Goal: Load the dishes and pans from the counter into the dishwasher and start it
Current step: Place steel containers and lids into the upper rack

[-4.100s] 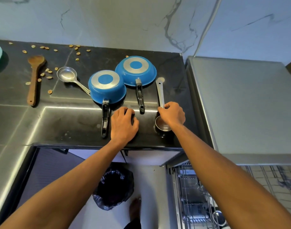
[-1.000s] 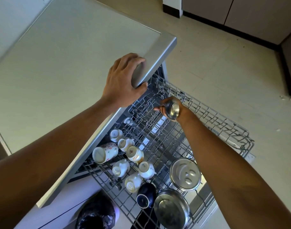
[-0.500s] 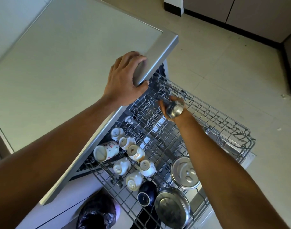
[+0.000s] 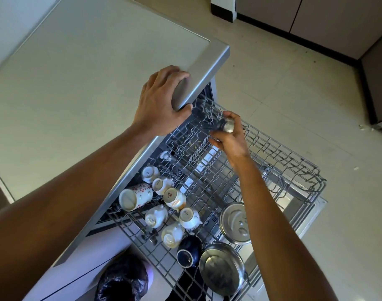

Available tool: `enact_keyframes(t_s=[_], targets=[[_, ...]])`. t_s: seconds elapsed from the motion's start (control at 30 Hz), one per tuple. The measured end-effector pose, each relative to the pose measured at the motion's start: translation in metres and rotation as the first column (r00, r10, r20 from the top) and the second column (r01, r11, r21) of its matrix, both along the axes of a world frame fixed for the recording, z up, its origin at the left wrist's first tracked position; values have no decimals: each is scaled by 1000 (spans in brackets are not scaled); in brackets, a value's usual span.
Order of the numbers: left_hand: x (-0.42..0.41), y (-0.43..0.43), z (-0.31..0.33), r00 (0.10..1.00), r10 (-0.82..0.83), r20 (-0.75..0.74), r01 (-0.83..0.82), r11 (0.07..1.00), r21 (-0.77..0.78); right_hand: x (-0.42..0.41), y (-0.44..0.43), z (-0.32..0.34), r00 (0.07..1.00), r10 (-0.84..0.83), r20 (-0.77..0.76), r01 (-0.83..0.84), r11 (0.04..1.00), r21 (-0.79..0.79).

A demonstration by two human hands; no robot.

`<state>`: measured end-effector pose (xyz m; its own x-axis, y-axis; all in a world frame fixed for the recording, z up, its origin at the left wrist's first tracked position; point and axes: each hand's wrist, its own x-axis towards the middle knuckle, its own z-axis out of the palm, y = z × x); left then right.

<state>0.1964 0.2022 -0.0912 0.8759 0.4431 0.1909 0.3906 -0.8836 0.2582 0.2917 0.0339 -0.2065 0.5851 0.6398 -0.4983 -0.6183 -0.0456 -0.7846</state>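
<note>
My right hand (image 4: 229, 137) holds a small steel ladle (image 4: 228, 124) over the far part of the pulled-out dishwasher rack (image 4: 294, 170); its handle is hidden among the wires. My left hand (image 4: 161, 101) grips the front edge of the dishwasher's grey top (image 4: 198, 70). In the rack's near part stand several upturned white cups (image 4: 171, 197), a dark cup (image 4: 187, 253) and two steel plates (image 4: 235, 222).
A bin with a black bag (image 4: 122, 281) stands below the rack on the left. Pale tiled floor (image 4: 294, 83) spreads to the right, with dark cabinets (image 4: 316, 18) at the back. The dishwasher's flat top (image 4: 77, 94) fills the left.
I have turned from the counter to the dishwasher with the ladle. In the last second my right hand has shifted slightly along the far rack and lowered the ladle among the wires.
</note>
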Motion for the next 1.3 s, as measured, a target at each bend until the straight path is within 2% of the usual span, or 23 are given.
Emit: enact_keyframes(t_s=[0.07,0.17,0.27,0.37,0.53,0.7,0.93,1.1,1.2,1.3], targets=[[0,0,0,1000,1,3,-1,1000,1,5,6,1,953,150,262,-123,986,-117],[-1,1,0,1000,0,-3,0,1000,-3,16,22,0,759,375,532,-179,906,-383],[-1,2,0,1000,0,-10,0,1000,-1,20,41,-15,554,588,589,-213,785,-582],[-1,1,-1,1000,-2,-17,2,1000,0,16,54,-38,439,664,605,-206,730,-652],[-1,3,-2,1000,4,-26,-3,1000,6,18,79,-64,362,706,609,-201,697,-688],[-1,5,-4,1000,-6,-21,7,1000,8,17,102,-87,336,723,604,-230,685,-691],[0,7,-8,1000,-21,-4,21,1000,8,24,114,-92,289,782,553,-191,613,-766],[0,6,-8,1000,-22,-12,22,1000,10,17,103,-84,276,755,595,-180,649,-739],[0,5,-6,1000,-20,-14,20,1000,14,15,89,-78,344,715,609,-166,685,-710],[-2,4,-5,1000,-16,-12,16,1000,7,13,70,-66,354,679,642,-137,717,-683]])
